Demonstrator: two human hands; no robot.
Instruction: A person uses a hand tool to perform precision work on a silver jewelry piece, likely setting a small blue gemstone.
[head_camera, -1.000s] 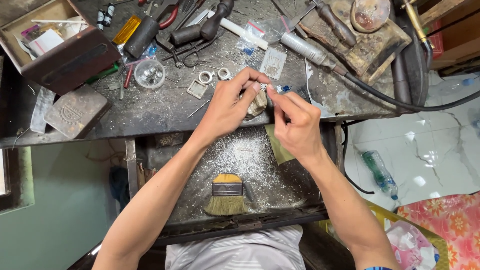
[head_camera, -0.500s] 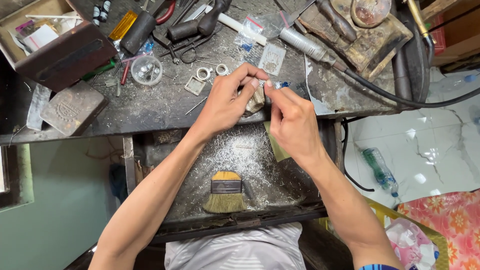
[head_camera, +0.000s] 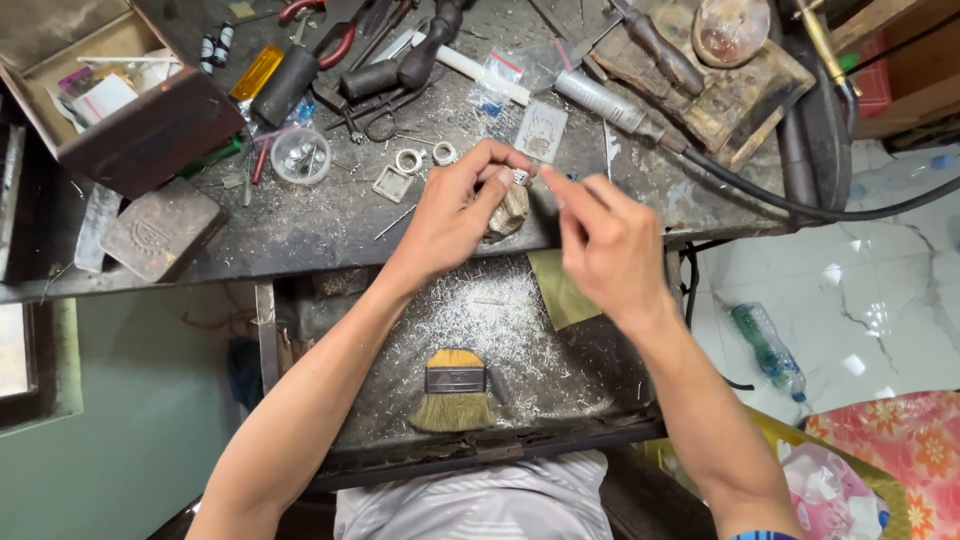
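Observation:
My left hand (head_camera: 458, 210) pinches a small silver ring (head_camera: 520, 177) against a worn wooden bench peg (head_camera: 510, 212) at the front edge of the dark workbench (head_camera: 330, 235). My right hand (head_camera: 605, 240) is just to the right of it, thumb and forefinger pressed together beside the ring; whether a thin tool sits between them is too small to tell. Both hands are above a pull-out tray (head_camera: 500, 330) strewn with metal filings.
A flat brush (head_camera: 453, 390) lies in the tray beside a yellow-green paper (head_camera: 558, 290). Several silver rings (head_camera: 415, 160), a small round dish (head_camera: 300, 158), pliers, plastic bags, a handpiece with black cable (head_camera: 760, 190), an open box (head_camera: 120, 90) and a metal block (head_camera: 160, 235) crowd the bench. A bottle (head_camera: 765, 350) lies on the floor.
My right hand has drawn slightly to the right, away from the left hand. The left hand stays at the peg with the ring.

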